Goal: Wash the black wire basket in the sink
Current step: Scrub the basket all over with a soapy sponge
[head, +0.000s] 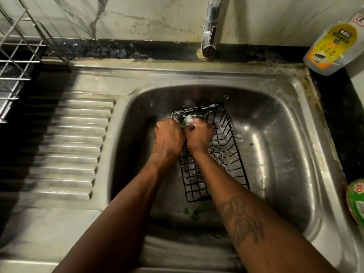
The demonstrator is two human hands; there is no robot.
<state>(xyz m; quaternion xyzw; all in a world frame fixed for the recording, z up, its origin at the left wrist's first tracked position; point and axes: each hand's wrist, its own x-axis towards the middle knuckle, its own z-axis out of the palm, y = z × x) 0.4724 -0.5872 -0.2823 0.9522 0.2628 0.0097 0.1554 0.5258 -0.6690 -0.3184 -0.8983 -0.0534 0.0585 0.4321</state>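
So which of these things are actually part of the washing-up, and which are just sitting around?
In use: black wire basket, sink, green scrubber, left hand gripping the basket's rim, right hand holding the scrubber.
Lying about: dishwash gel bottle, steel dish rack, green packet, tap.
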